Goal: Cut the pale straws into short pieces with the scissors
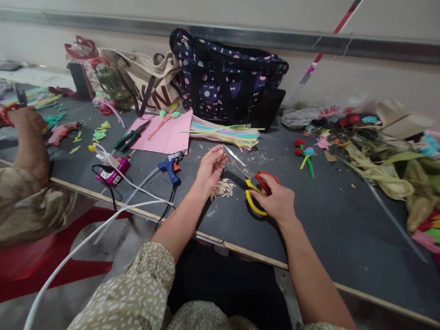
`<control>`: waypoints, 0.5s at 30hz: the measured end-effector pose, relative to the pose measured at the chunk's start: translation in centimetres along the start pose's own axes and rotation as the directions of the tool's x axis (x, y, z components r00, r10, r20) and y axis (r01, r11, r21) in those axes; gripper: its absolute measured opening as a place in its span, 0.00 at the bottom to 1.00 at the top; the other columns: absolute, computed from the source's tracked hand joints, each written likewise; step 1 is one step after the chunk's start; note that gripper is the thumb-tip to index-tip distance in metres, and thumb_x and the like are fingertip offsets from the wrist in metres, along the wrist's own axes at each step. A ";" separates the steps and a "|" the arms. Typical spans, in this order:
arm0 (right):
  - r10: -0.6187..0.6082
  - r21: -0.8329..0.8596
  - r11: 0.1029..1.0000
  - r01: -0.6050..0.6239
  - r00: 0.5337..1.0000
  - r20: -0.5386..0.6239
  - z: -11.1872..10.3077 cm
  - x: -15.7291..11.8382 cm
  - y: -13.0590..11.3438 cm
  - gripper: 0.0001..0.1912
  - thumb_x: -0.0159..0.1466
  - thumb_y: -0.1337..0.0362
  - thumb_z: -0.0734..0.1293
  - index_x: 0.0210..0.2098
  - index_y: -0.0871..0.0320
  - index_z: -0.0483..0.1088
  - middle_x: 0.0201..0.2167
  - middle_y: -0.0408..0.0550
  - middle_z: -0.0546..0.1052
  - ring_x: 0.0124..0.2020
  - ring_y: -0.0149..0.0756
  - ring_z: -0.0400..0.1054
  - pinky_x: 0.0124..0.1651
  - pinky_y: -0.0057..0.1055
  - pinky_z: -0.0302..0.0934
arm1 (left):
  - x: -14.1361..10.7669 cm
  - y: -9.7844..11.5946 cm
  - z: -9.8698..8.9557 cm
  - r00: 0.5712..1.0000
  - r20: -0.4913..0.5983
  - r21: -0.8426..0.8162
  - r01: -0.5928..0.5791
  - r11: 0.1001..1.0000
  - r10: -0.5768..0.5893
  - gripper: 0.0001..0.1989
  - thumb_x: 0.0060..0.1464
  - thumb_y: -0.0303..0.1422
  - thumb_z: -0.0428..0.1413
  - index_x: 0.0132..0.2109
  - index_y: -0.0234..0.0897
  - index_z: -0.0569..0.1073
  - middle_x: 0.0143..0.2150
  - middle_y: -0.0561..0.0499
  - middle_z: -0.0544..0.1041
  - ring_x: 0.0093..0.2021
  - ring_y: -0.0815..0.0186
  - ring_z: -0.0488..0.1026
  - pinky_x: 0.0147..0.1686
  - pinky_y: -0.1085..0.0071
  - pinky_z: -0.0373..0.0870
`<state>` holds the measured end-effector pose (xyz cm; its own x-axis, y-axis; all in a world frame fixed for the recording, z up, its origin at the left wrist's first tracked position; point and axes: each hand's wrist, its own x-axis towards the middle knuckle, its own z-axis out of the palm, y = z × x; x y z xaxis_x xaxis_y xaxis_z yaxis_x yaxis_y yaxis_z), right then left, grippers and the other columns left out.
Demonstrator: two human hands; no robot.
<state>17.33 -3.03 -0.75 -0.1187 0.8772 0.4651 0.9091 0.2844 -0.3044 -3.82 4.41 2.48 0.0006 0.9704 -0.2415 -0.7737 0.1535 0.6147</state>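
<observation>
My right hand (278, 199) grips a pair of scissors (256, 208) with red and yellow handles. The blades are parted and point up and left, over the dark table. Beside the blade tips, my left hand (212, 165) is closed in a pinch; whatever it holds is too small to make out. Under my hands lies a small heap of short pale cut pieces (223, 189). A blue glue gun (170, 167) rests to the left of my left hand. Behind it, a bundle of pastel pipe cleaners (225, 134) lies on the table.
Green-handled pliers (129, 138) lie on a pink sheet (176, 137). A magenta box with cables (114, 171) sits near the front edge. A navy patterned bag (226, 80) stands behind. At left, a co-worker's hand (27, 121) holds red-handled scissors. Dried leaves (385, 171) spread at right.
</observation>
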 end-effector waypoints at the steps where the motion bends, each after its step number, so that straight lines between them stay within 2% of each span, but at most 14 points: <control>1: -0.002 0.005 1.000 0.002 1.000 -0.002 0.0 0.0 0.0 0.30 0.57 0.42 0.64 0.51 0.55 0.70 0.37 0.48 0.79 0.34 0.39 0.74 0.36 0.31 0.63 | 0.0 0.0 0.0 1.000 -0.002 0.007 0.002 1.000 -0.002 0.08 0.46 0.24 0.61 0.37 0.35 0.75 0.28 0.54 0.76 0.29 0.75 0.74 0.42 0.76 0.71; 8: 0.002 0.022 1.000 -0.002 1.000 -0.004 -0.1 0.0 -0.2 0.30 0.57 0.42 0.63 0.50 0.56 0.70 0.36 0.49 0.80 0.34 0.39 0.74 0.35 0.31 0.64 | 0.1 0.0 -0.1 1.000 -0.003 -0.025 0.026 0.999 -0.026 0.12 0.44 0.24 0.62 0.39 0.36 0.74 0.28 0.55 0.76 0.29 0.75 0.74 0.42 0.75 0.71; 15: 0.007 0.042 0.999 -0.007 1.000 0.000 0.0 0.0 -0.1 0.30 0.57 0.42 0.64 0.50 0.56 0.71 0.37 0.48 0.80 0.32 0.38 0.74 0.36 0.31 0.64 | -0.1 0.1 0.0 0.999 0.046 -0.005 0.021 1.000 -0.021 0.09 0.46 0.23 0.61 0.36 0.35 0.74 0.27 0.56 0.75 0.27 0.76 0.73 0.37 0.77 0.70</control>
<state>17.24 -3.08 -0.71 -0.1128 0.8791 0.4630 0.8924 0.2945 -0.3418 -3.86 4.30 2.54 0.0460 0.9746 -0.2191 -0.7765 0.1729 0.6059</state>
